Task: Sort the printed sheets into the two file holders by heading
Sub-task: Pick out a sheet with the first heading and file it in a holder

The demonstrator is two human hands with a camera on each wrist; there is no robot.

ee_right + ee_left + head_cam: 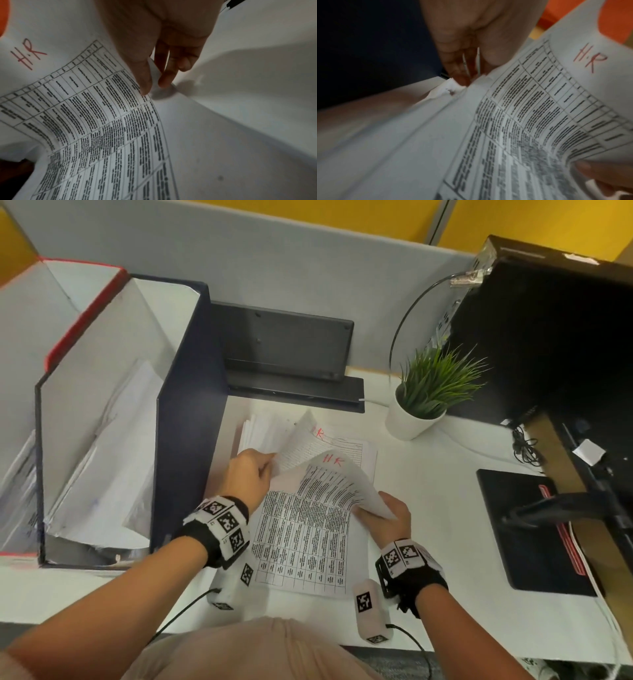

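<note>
A stack of printed sheets (346, 448) lies on the white desk. My left hand (251, 474) grips the left edges of lifted sheets, one marked "HR" in red (308, 440). My right hand (390, 517) pinches the right edge of a curled table-printed sheet (329, 487), also headed "HR" (590, 59) (29, 54). A further printed table sheet (301, 546) lies flat beneath. A dark blue file holder (185, 419) with papers inside stands at the left, and a red-edged file holder (78, 316) stands beyond it.
A potted green plant (424, 395) stands right of the stack. A black stand (287, 354) sits behind the sheets, a black monitor (548, 337) and its base (527, 529) at the right. Cables run along the desk's right side.
</note>
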